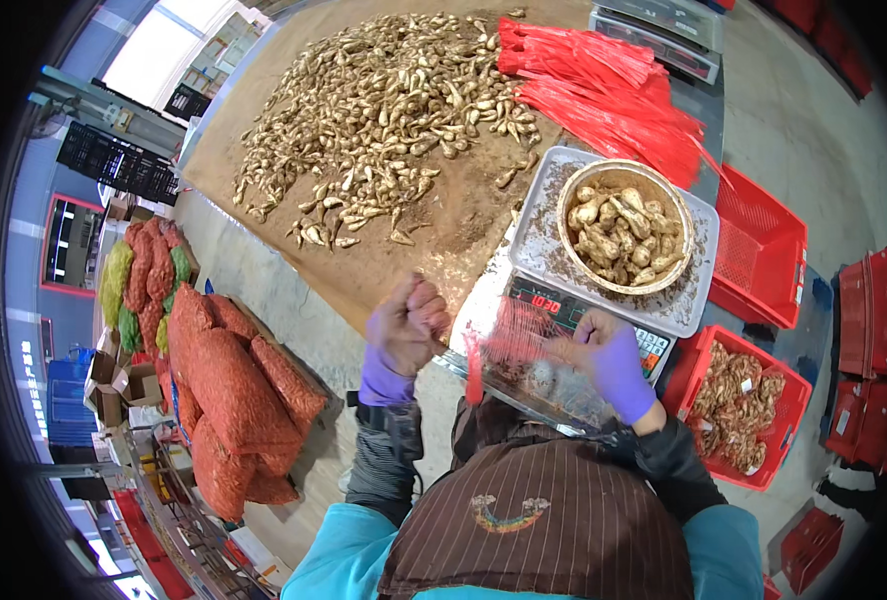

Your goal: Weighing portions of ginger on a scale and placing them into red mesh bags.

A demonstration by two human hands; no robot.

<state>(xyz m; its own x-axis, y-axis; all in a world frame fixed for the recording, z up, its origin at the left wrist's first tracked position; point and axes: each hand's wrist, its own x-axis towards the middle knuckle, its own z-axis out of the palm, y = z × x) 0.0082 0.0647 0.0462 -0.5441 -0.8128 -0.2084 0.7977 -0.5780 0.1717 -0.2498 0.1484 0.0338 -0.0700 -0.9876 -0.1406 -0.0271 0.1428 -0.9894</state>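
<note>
A sheer red mesh bag (518, 334) is stretched open in front of me, over the lower part of a digital scale (657, 346) with red lit digits. My right hand (601, 349), in a purple glove, pinches the bag's right side. My left hand (411, 322), purple at the wrist and soiled over the fingers, is curled near the bag's left end; whether it grips the mesh I cannot tell. On the scale's metal pan (541, 225) stands a round white tub (563, 217) holding pale, dirt-marked bulbs (623, 232).
Loose bulbs (391, 97) lie heaped across the soil-covered table (473, 187). Red mesh bags (601, 90) are piled behind the scale. At right, one red crate (762, 240) stands above another crate (777, 457) of bagged bulbs. Filled orange sacks (237, 375) are stacked at left.
</note>
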